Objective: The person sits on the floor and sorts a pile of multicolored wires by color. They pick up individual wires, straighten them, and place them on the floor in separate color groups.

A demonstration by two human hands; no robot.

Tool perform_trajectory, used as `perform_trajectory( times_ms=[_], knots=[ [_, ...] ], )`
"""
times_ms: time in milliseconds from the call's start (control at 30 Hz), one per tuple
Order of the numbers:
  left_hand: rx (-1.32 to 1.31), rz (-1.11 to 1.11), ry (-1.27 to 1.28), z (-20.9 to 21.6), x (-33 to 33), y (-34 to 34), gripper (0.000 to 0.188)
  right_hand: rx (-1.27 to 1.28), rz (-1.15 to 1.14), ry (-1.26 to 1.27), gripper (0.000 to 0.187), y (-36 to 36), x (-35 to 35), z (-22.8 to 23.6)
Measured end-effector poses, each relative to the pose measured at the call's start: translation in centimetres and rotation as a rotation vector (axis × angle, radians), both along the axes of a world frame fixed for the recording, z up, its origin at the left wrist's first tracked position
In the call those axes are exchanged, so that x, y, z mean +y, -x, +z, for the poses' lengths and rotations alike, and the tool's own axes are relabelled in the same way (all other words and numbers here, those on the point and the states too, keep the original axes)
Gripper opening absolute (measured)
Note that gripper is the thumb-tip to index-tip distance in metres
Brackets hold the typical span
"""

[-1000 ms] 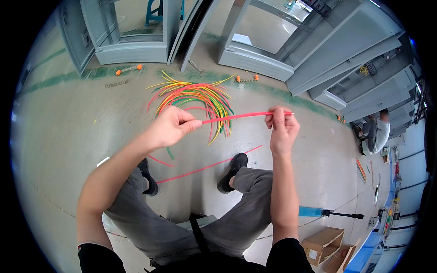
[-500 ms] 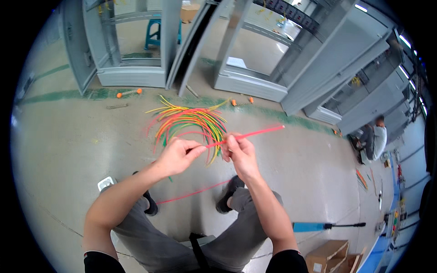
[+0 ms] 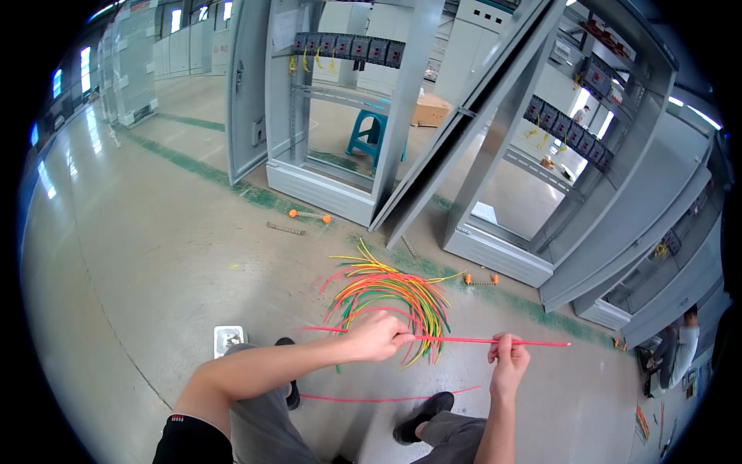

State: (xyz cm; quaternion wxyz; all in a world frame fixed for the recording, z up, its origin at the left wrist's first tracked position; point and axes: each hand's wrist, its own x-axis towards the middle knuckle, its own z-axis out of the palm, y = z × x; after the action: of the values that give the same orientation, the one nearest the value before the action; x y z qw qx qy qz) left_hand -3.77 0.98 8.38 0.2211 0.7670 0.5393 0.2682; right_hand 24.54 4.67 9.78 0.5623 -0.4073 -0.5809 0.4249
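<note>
A red wire (image 3: 456,339) stretches nearly straight between my hands. My left hand (image 3: 376,336) is closed around it, with one end sticking out to the left. My right hand (image 3: 508,365) pinches it near its other end, which pokes out to the right. Beyond my left hand a curved bundle of red, yellow and green wires (image 3: 421,292) lies on the floor. Another red wire (image 3: 363,400) lies by itself on the floor between my black shoes.
Grey open cabinets (image 3: 321,189) with rows of black breakers stand ahead. Short pieces with orange ends (image 3: 309,216) lie before them. Behind one frame is a blue-green stool (image 3: 367,135). A white tray (image 3: 229,339) sits left of my leg; a person (image 3: 680,352) crouches at far right.
My hands have moved apart along the red wire, the right one farther to the right. The view has swung up and left, showing more of the cabinets.
</note>
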Motion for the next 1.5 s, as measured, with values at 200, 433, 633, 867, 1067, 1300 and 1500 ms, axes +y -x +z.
perform_trajectory(
  times_ms=[200,433,633,867,1067,1300,1500],
  knots=[
    [-0.265,-0.110,-0.075,1.4,0.0,1.2,0.022,0.402,0.074,0.202,0.029,1.0,-0.1,1.2],
    [-0.316,-0.131,-0.170,1.5,-0.7,-1.0,0.019,0.357,0.130,0.420,0.033,2.3,-0.8,0.3],
    [-0.350,-0.099,-0.120,1.5,-1.3,-1.1,0.016,0.553,0.371,0.506,0.035,4.8,-1.2,0.7],
    [-0.538,-0.104,0.150,2.7,-1.1,-0.2,0.018,0.493,0.305,0.386,0.034,3.2,-0.8,0.8],
    [-0.579,-0.154,0.386,3.4,-0.3,2.0,0.020,0.603,0.225,0.294,0.035,-0.6,1.4,-0.3],
    [-0.104,-0.033,0.004,0.7,1.0,1.9,0.022,-0.099,-0.149,0.009,0.038,1.0,0.5,-0.2],
    [-0.395,-0.171,-0.079,1.0,0.7,-0.3,0.026,0.608,0.100,0.254,0.031,0.2,-0.2,0.5]
  ],
)
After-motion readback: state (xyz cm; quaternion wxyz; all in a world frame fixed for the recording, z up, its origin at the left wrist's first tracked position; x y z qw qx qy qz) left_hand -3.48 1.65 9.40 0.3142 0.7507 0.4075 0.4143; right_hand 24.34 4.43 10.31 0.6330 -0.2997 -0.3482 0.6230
